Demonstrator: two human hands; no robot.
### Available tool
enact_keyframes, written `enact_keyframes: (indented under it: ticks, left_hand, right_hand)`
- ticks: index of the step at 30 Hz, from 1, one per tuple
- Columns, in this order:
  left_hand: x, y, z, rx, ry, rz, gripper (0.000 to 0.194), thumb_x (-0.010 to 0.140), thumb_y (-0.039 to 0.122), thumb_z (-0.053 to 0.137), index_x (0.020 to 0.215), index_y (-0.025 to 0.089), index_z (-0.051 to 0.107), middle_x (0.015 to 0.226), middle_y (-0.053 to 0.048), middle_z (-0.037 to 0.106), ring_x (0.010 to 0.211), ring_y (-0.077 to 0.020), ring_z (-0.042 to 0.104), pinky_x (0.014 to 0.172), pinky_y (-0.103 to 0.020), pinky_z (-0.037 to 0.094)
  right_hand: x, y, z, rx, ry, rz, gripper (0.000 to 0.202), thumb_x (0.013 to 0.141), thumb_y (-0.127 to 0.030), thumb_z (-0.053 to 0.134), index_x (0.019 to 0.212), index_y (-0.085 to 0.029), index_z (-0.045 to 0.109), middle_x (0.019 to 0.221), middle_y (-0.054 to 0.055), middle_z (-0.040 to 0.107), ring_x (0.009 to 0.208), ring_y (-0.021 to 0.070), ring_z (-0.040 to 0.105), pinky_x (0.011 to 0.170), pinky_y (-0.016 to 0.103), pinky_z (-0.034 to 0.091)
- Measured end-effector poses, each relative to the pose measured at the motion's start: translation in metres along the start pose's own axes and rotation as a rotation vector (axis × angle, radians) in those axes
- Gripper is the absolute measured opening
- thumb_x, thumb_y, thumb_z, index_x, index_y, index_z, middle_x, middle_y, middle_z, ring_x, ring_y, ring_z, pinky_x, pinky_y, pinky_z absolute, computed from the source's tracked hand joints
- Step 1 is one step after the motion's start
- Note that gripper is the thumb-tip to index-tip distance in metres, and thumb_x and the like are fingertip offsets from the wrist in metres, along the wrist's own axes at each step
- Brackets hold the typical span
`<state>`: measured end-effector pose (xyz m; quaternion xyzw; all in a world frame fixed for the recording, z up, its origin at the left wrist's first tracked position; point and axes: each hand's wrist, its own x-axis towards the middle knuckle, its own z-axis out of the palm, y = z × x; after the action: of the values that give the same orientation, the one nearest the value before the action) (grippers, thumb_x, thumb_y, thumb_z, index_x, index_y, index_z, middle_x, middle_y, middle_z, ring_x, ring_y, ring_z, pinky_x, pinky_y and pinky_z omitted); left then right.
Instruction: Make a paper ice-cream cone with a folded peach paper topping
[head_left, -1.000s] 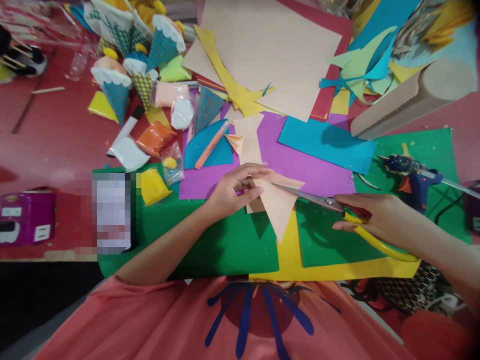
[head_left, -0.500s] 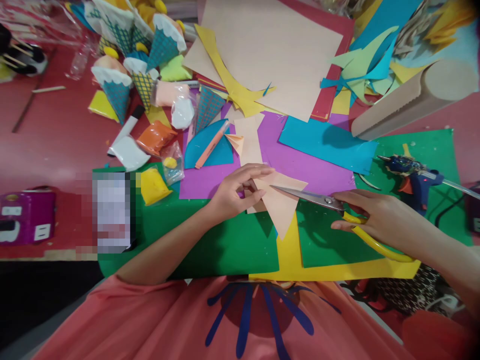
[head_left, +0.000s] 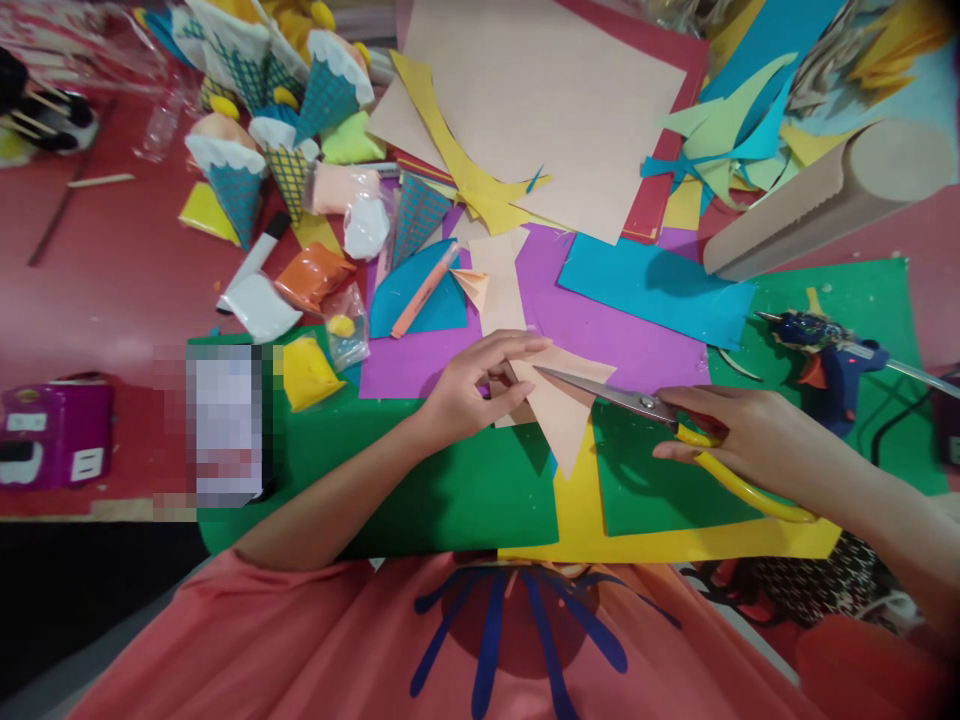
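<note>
A small peach sheet (head_left: 568, 415), cut to a downward point, is pinched along its left side by my left hand (head_left: 486, 382). My right hand (head_left: 757, 430) grips yellow-handled scissors (head_left: 637, 400). Their metal blades reach leftward across the sheet, with the tip close to my left thumb. From this angle I cannot tell how far apart the blades are. Beyond my left hand lies a longer peach strip (head_left: 499, 270) on a purple sheet (head_left: 615, 340). Beside that strip are a small folded peach piece (head_left: 472, 288) and an orange marker (head_left: 424, 290).
Decorated cones (head_left: 234, 185) and bagged clay (head_left: 311, 278) crowd the back left. A phone (head_left: 229, 425) lies at left. To the right rest a glue gun (head_left: 832, 375) and a brown paper roll (head_left: 802, 205). Green sheets (head_left: 450, 490) cover the near table.
The scissors and my right hand have shifted slightly left, bringing the blades a little farther across the peach sheet. My left hand keeps its pinch almost in place.
</note>
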<state>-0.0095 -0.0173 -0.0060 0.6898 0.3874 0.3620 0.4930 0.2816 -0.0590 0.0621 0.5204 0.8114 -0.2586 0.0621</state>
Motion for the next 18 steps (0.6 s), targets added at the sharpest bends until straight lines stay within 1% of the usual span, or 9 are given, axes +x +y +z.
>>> enact_keyframes:
  ticks: [2, 4, 6, 8, 9, 12, 14, 18]
  left_hand:
    - [-0.0004, -0.0014, 0.0002, -0.026, 0.005, 0.005, 0.035, 0.081, 0.017, 0.062, 0.115, 0.022, 0.066, 0.114, -0.007, 0.067, 0.059, -0.0014, 0.054, 0.051, -0.013, 0.046]
    - [-0.0006, -0.0026, 0.0001, -0.049, 0.008, 0.008, 0.036, 0.081, 0.016, 0.062, 0.116, 0.023, 0.065, 0.115, -0.007, 0.067, 0.059, -0.0014, 0.054, 0.051, -0.012, 0.046]
    - [-0.0006, -0.0035, -0.0001, -0.058, 0.005, 0.006, 0.036, 0.082, 0.017, 0.062, 0.117, 0.023, 0.065, 0.116, -0.007, 0.066, 0.064, -0.0029, 0.057, 0.052, -0.013, 0.047]
    - [-0.0005, -0.0041, -0.0004, -0.058, 0.008, 0.009, 0.035, 0.083, 0.019, 0.062, 0.118, 0.023, 0.065, 0.118, -0.008, 0.065, 0.066, -0.0037, 0.058, 0.053, -0.013, 0.047]
    - [-0.0005, -0.0042, -0.0005, -0.057, 0.010, 0.014, 0.035, 0.083, 0.019, 0.062, 0.118, 0.023, 0.064, 0.118, -0.008, 0.065, 0.066, -0.0035, 0.058, 0.054, -0.014, 0.048]
    - [-0.0006, -0.0034, -0.0003, -0.051, 0.014, 0.020, 0.036, 0.083, 0.018, 0.062, 0.118, 0.024, 0.064, 0.117, -0.007, 0.065, 0.063, -0.0022, 0.056, 0.053, -0.013, 0.047]
    - [-0.0009, -0.0022, 0.0003, -0.038, 0.007, 0.010, 0.036, 0.083, 0.017, 0.062, 0.118, 0.023, 0.064, 0.117, -0.007, 0.066, 0.061, -0.0015, 0.056, 0.052, -0.012, 0.046]
    - [-0.0011, 0.0002, 0.0012, 0.010, -0.011, 0.011, 0.035, 0.082, 0.016, 0.062, 0.117, 0.021, 0.065, 0.118, -0.008, 0.066, 0.070, -0.0038, 0.061, 0.056, -0.011, 0.049]
  right_hand:
    - [-0.0001, 0.0013, 0.0011, 0.006, 0.012, -0.013, 0.067, 0.083, -0.073, 0.034, 0.100, -0.019, 0.068, 0.059, 0.004, 0.062, 0.050, 0.0177, 0.058, 0.048, 0.028, 0.043]
    - [0.0000, 0.0033, 0.0026, -0.006, 0.030, -0.019, 0.066, 0.083, -0.073, 0.036, 0.102, -0.019, 0.067, 0.063, 0.004, 0.064, 0.053, 0.0186, 0.060, 0.049, 0.028, 0.045]
    - [-0.0001, 0.0053, 0.0039, -0.038, 0.050, -0.015, 0.067, 0.082, -0.074, 0.036, 0.107, -0.019, 0.066, 0.079, 0.009, 0.070, 0.065, 0.0226, 0.067, 0.054, 0.031, 0.050]
    - [-0.0005, 0.0066, 0.0048, -0.065, 0.057, -0.007, 0.069, 0.082, -0.075, 0.035, 0.112, -0.020, 0.064, 0.096, 0.012, 0.072, 0.077, 0.0272, 0.070, 0.060, 0.036, 0.054]
    - [-0.0008, 0.0068, 0.0050, -0.072, 0.052, -0.001, 0.070, 0.082, -0.075, 0.034, 0.113, -0.020, 0.064, 0.100, 0.013, 0.072, 0.081, 0.0286, 0.070, 0.062, 0.037, 0.055]
    - [-0.0017, 0.0055, 0.0054, -0.076, 0.035, 0.004, 0.069, 0.082, -0.075, 0.033, 0.112, -0.021, 0.064, 0.099, 0.013, 0.072, 0.080, 0.0284, 0.070, 0.062, 0.038, 0.055]
    - [-0.0012, 0.0034, 0.0054, -0.075, 0.051, -0.011, 0.069, 0.083, -0.074, 0.033, 0.111, -0.020, 0.065, 0.096, 0.013, 0.073, 0.077, 0.0274, 0.070, 0.061, 0.037, 0.055]
    - [0.0029, -0.0014, 0.0052, -0.048, 0.076, -0.046, 0.072, 0.083, -0.074, 0.033, 0.108, -0.016, 0.067, 0.085, 0.013, 0.072, 0.066, 0.0243, 0.067, 0.055, 0.034, 0.050]
